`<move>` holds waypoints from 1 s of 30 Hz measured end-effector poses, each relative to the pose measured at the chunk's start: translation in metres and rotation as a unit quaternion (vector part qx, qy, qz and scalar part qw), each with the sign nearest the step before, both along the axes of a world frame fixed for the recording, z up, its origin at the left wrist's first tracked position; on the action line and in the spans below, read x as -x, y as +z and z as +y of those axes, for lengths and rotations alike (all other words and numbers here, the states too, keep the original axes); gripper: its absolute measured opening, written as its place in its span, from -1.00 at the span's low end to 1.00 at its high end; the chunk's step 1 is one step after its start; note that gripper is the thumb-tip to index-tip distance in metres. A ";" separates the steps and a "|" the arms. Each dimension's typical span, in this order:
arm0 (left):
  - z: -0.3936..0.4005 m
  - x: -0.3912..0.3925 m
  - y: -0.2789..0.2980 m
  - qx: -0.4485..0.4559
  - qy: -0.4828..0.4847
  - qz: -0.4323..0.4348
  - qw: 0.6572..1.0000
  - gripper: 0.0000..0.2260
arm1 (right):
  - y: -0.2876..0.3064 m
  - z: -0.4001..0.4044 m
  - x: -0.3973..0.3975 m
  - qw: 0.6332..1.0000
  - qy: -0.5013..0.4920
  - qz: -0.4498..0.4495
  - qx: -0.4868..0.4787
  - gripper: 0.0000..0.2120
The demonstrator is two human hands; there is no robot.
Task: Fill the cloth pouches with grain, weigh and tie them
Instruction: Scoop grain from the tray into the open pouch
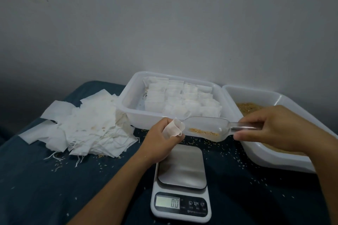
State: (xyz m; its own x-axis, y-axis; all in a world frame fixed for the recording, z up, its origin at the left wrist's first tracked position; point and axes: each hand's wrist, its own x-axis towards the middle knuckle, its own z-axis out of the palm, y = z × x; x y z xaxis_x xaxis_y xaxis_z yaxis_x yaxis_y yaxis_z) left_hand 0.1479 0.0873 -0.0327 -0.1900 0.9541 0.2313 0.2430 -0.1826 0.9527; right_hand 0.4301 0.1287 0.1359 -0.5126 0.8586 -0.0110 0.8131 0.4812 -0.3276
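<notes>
My left hand [161, 138] holds a small white cloth pouch [172, 128] with its mouth held open toward the right, above the far end of the scale. My right hand [274, 128] grips the handle of a clear plastic scoop [206, 128] that carries a little grain, its tip right at the pouch mouth. The digital scale [182, 168] below has a bare steel platform and its display reads 0.0. Brown grain [247, 107] lies in the white tub [285, 160] on the right.
A white tub [128, 102] behind the scale holds rows of filled pouches. A heap of flat pouches with strings [86, 126] lies on the left of the dark blue cloth-covered table [45, 188]. Spilled grains are scattered around the scale.
</notes>
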 end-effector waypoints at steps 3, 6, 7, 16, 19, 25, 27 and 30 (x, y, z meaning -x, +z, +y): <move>0.000 0.000 -0.001 0.003 -0.009 0.026 1.000 -0.84 | 0.012 0.000 0.009 0.997 0.016 -0.050 -0.048 -0.45; 0.000 0.000 -0.002 -0.004 -0.019 0.048 0.999 -0.84 | 0.026 0.001 0.020 0.988 0.030 -0.115 -0.094 -0.34; -0.001 0.000 -0.003 -0.006 -0.020 0.052 0.998 -0.83 | 0.030 0.000 0.023 0.984 0.033 -0.135 -0.108 -0.31; -0.004 0.000 0.004 -0.009 -0.019 0.033 0.999 -0.85 | 0.050 -0.004 0.036 0.974 0.035 -0.174 -0.139 -0.25; -0.004 0.000 0.005 -0.015 -0.026 0.024 0.999 -0.85 | 0.048 -0.005 0.033 0.980 0.033 -0.160 -0.118 -0.29; -0.004 -0.001 0.006 -0.014 -0.026 0.015 0.999 -0.82 | 0.039 -0.005 0.027 0.984 0.029 -0.141 -0.103 -0.35; -0.003 -0.001 0.005 -0.013 -0.025 0.017 0.999 -0.85 | 0.038 -0.005 0.024 0.986 0.024 -0.133 -0.099 -0.36; -0.003 -0.001 0.004 -0.011 -0.027 0.014 0.999 -0.86 | 0.038 -0.006 0.021 0.987 0.013 -0.126 -0.100 -0.34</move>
